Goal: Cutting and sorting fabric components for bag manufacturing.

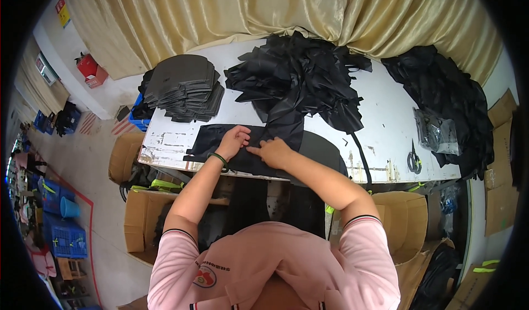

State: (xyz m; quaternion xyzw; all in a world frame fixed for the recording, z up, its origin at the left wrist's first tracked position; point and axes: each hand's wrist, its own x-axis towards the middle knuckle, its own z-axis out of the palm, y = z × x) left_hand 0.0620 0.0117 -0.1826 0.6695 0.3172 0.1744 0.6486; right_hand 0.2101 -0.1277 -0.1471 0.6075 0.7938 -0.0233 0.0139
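Note:
A piece of black fabric [209,139] lies along the near edge of the white table. My left hand [234,140] rests over it with the fingers loosely bent and slightly apart; nothing shows between them. Close to its right, my right hand [274,152] touches the same fabric, its index finger stretched out toward the left. Under my right forearm, a dark grey curved panel [319,151] lies partly hidden at the table edge. Just beyond my hands spreads a large heap of black fabric pieces [303,79], one part reaching down toward the right hand.
On the table's left stands a stack of dark grey panels [184,84]. To the right are scissors [414,159], a clear plastic bag [438,134] and a black fabric pile [449,90]. Cardboard boxes [405,222] stand below the white table [380,128]. A gold curtain [231,7] hangs behind.

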